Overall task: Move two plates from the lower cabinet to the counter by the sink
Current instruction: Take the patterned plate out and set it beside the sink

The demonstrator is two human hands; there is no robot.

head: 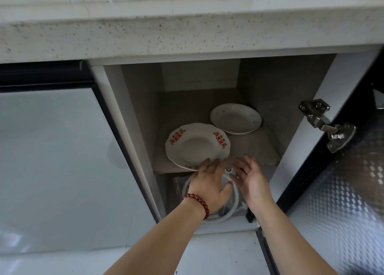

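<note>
A pale speckled stone counter (187, 35) runs across the top of the view, the place where the plates must end up. Its sink is not in sight. Under it, a glossy white closed door (52, 160) fills the left, and an open door lined with embossed silver foil (342, 191) stands swung out on the right. Between them lies the grey-walled lower cabinet (270, 87), whose flat grey shelf (249, 148) carries both plates. The white scalloped plate with red and gold motifs (197, 144) sits at the front left, its near rim right at the shelf's front edge. The plain round white plate with faint markings (235, 119) lies behind it and to the right, well back and close beside the first. The left hand (209, 185) is the nearer one. Its straight fingers (205, 162) lie against the scalloped plate's near rim, the plate directly ahead of them, and whether they have slipped under the rim cannot be told. The right hand (251, 181) hangs just beside it, spread with the palm turned leftward, and holds nothing. The rear plate lies ahead of it, deeper in. Likely the front plate comes out first, towards the person and then up. A coiled white hose (234, 200) lies below the shelf, a steel hinge (326, 125) is on the open door, and a red bead bracelet (197, 202) circles the left wrist.
</note>
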